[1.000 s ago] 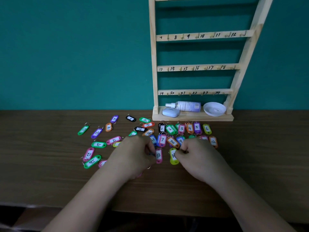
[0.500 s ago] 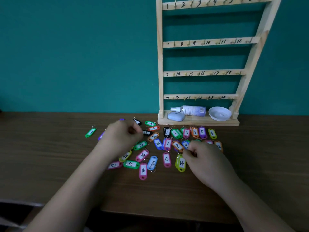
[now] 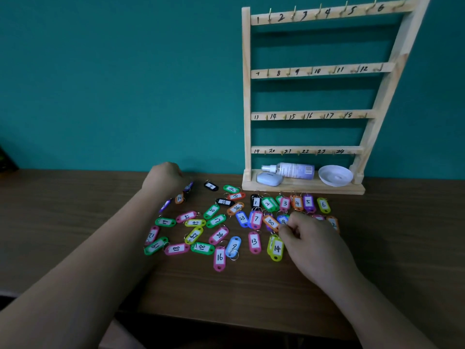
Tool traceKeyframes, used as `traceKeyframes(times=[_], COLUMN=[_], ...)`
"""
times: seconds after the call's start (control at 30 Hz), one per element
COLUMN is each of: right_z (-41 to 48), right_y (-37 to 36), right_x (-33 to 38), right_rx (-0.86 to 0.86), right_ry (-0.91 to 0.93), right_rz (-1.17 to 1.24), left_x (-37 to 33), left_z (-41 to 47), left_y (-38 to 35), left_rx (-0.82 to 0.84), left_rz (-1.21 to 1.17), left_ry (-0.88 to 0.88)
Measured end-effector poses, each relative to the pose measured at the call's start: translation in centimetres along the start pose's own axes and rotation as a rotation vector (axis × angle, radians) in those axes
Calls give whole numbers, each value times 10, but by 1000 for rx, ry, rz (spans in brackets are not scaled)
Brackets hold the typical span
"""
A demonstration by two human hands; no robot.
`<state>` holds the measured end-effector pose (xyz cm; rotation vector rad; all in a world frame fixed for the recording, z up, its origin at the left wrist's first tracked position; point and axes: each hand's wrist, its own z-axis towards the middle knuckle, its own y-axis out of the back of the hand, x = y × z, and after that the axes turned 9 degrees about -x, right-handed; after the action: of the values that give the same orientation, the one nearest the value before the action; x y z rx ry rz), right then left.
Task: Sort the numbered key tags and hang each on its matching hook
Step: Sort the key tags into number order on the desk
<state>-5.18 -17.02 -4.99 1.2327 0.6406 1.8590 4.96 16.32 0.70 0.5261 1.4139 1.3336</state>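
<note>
My right hand (image 3: 312, 238) curls just beside the yellow-green plastic tag numbered 14 (image 3: 276, 248); whether it pinches anything, I cannot tell. My left hand (image 3: 163, 177) curls over a purple plastic tag (image 3: 188, 186), its grip hidden. Beyond the right hand stands the pale wooden hook rack (image 3: 246, 96).

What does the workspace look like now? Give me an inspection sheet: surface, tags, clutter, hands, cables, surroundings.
Surface: brown wooden table.
Job's things: key tags lie loose on it, 1 to 6 lined up before the rack; visible hooks bare.
Clutter: spray bottle, white dish, pale case on the rack's base.
Hands: left hand curled by the far tags, right hand curled beside tag 14; holds unclear.
Cables: nothing seen.
Surroundings: teal wall.
</note>
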Motion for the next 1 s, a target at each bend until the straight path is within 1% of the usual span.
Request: traceKeyframes(times=[0.17, 0.37, 0.7, 0.83, 0.9, 1.0], right_z=[-1, -1, -2, -2, -2, -1], right_y=[1, 4, 6, 5, 4, 4], right_x=[2, 3, 4, 4, 3, 0], right_rx=[0, 15, 31, 33, 24, 16], right_ry=[1, -6, 17, 21, 27, 17], right_rz=[-17, -27, -58, -52, -52, -4], left_x=[-9, -10, -5, -5, -7, -18], left_z=[8, 5, 4, -2, -11, -34], left_y=[-8, -11, -16, -14, -8, 4], left_rx=[107, 111, 34, 46, 44, 55], left_rz=[101, 152, 10, 23, -32, -181], left_ry=[-8, -22, -22, -66, -106, -149])
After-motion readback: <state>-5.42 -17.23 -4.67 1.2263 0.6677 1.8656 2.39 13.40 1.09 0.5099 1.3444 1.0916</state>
